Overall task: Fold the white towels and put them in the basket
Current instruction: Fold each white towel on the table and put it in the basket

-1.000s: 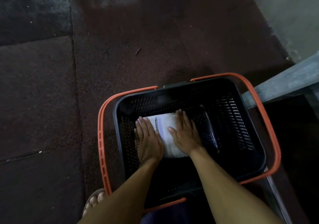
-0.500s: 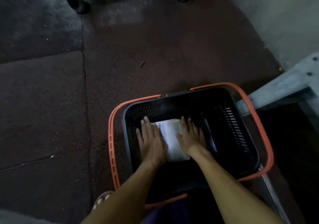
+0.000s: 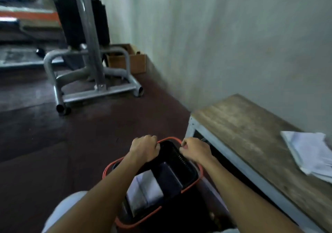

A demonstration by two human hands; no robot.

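lying folded white towel (image 3: 144, 190), black basket (image 3: 186, 170)

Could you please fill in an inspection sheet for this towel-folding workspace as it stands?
Surface: worn wooden bench top on a grey metal frame, beside dark red floor.
Job's things: folded white towel lies inside the black plastic basket with orange handles; more white towels piled on the bench.
Clutter: brown cardboard box by the wall.
Grippers: left hand and right hand closed at the basket's far rim.
Cables: nothing seen.
Surroundings: grey metal exercise machine, pale wall.
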